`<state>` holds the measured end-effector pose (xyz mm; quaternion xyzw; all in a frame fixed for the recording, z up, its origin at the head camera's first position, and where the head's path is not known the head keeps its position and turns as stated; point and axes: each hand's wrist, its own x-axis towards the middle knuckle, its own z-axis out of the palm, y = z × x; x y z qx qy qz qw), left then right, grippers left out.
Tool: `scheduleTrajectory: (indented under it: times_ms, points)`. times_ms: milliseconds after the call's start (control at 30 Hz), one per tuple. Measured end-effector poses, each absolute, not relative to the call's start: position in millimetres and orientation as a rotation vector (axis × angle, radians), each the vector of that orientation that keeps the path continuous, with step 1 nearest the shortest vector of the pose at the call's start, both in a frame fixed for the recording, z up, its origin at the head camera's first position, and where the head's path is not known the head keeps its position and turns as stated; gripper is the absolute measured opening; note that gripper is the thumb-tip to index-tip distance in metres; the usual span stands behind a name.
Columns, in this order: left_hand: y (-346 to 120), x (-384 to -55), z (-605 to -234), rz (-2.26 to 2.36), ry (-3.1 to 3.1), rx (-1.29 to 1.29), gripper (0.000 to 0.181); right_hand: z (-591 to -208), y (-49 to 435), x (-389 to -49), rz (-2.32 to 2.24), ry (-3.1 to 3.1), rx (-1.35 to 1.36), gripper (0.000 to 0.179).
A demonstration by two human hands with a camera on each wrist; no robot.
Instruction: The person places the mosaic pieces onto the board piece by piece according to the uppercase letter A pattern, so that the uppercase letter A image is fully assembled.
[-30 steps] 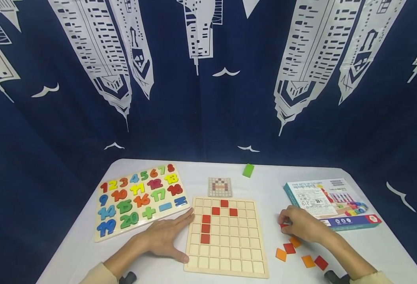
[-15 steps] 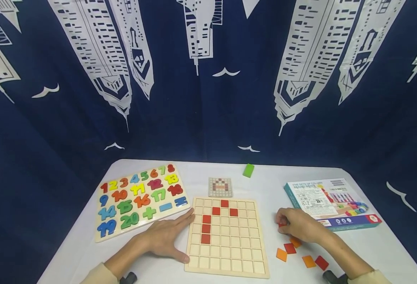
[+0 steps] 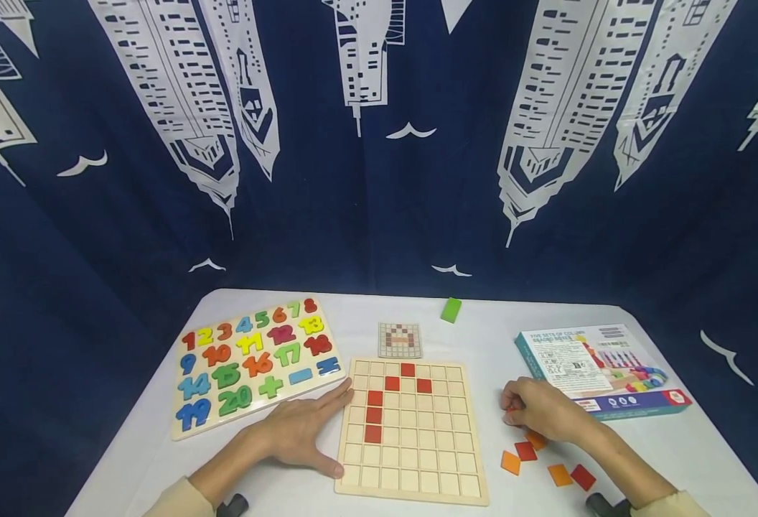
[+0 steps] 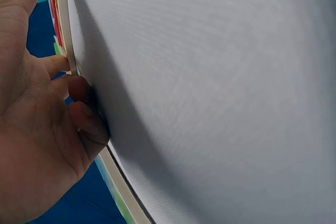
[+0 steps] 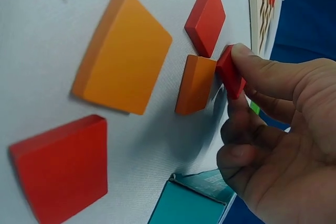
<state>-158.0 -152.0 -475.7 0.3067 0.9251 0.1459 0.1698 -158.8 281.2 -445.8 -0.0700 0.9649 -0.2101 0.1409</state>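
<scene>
A pale wooden grid board (image 3: 418, 459) lies flat at the table's middle, with several red tiles (image 3: 374, 415) set in its cells. At the board's left edge my left hand (image 3: 298, 434) rests with thumb and forefinger spread, touching the rim. In the left wrist view, the other fingers bend loosely and hold nothing. My right hand (image 3: 543, 409) is by the loose tiles at the right, pinching a red square tile (image 5: 230, 72) between thumb and fingers. Near it lie an orange tile (image 5: 197, 85) and another red tile (image 5: 207, 19).
A number puzzle board (image 3: 250, 359) lies left of the grid board. Behind the grid are a small pattern card (image 3: 400, 340) and a green block (image 3: 451, 310). A flat cardboard box (image 3: 601, 370) sits beyond the right hand. Dark blue printed curtain (image 3: 366, 215) hangs behind the table.
My right hand has shifted slightly left with the red tile in its pinch. The left hand stays at the board's edge.
</scene>
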Motion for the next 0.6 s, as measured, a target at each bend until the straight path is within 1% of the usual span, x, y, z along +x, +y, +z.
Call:
scheduleTrajectory:
  times_ms: [333,600]
  points:
    - [-152.1,-158.3,-476.3,0.406,2.633,0.868,0.125,-447.1,281.8,-157.4,-0.638,2.787,-0.223,0.02]
    - [-152.0,-158.2,-476.9,0.408,2.631,0.878,0.125,-452.0,280.3,-156.3,-0.739,2.788,-0.296,0.017]
